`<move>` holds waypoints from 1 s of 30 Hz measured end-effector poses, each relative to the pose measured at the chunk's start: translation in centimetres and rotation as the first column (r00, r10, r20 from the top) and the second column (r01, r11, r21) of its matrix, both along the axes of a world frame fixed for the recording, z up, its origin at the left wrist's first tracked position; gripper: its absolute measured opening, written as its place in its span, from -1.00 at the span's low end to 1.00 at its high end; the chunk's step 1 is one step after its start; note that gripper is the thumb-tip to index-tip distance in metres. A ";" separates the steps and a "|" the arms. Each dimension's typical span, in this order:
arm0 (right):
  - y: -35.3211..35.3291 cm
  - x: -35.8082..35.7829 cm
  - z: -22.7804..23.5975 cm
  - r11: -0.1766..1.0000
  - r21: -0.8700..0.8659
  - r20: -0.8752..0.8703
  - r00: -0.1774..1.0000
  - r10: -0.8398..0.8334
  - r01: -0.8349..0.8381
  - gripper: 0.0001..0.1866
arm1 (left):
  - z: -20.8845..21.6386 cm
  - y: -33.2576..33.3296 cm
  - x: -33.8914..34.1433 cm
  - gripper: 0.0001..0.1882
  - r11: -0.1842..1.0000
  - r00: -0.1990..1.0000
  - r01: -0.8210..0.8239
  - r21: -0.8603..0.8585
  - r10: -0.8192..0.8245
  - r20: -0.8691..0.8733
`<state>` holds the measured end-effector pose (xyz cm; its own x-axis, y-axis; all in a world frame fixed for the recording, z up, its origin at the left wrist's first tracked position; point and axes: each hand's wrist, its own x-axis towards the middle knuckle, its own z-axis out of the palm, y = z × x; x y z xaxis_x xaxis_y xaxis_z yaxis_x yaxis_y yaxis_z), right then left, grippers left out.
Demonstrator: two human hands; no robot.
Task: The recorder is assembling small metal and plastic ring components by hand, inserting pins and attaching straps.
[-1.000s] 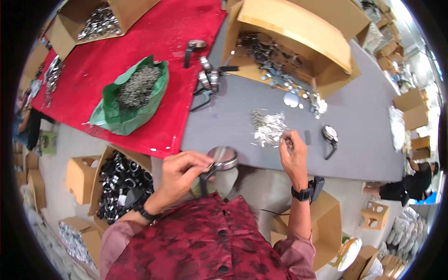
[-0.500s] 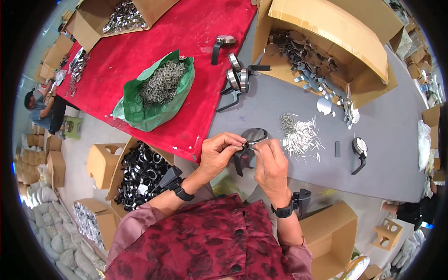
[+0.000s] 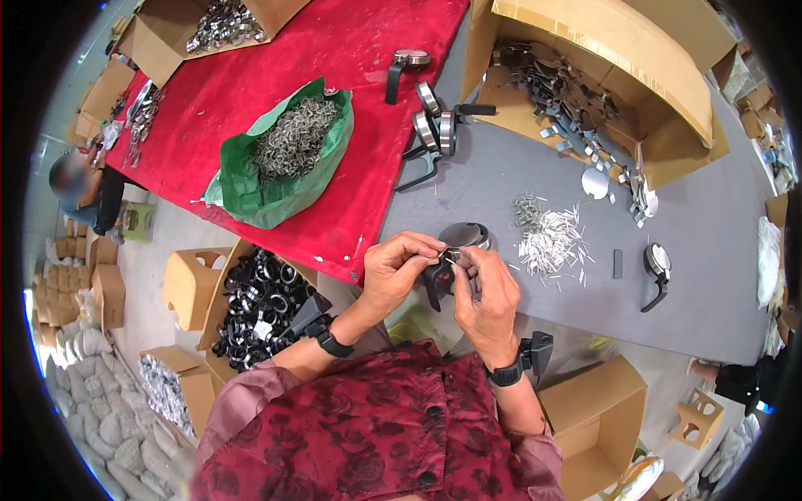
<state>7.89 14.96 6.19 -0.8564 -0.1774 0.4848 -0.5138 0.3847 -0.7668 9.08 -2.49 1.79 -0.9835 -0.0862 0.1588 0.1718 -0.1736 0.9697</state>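
At the near edge of the grey table lies a round metal piece with a black handle pointing toward me. My left hand pinches at the joint between the two, but its fingertips hide what they hold. My right hand holds a thin pale pin between thumb and fingers, close to my left fingertips. Right of the hands is a pile of pale pins, with small metal springs heaped against its far side.
Finished-looking round pieces with black handles stand farther off; another lies right, beside a grey bar. A green bag of metal clips sits on red cloth. Cardboard boxes surround the table; a person is far left.
My right hand's fingers have opened out a little and shifted, and the pale pin now shows between them. My left hand stays at the joint. The whole view has shifted slightly.
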 end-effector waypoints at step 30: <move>0.3 2.2 -1.4 0.999 0.004 0.045 0.998 -0.052 0.052 -0.63 | -0.1 0.0 0.7 -0.86 0.918 0.977 -0.028 -0.395 -0.058 -0.206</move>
<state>10.14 15.26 4.83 -0.8856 -0.1335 0.4448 -0.4578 0.4121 -0.7877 9.81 -2.46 1.72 -0.9246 0.0406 0.3788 0.3785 0.2109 0.9012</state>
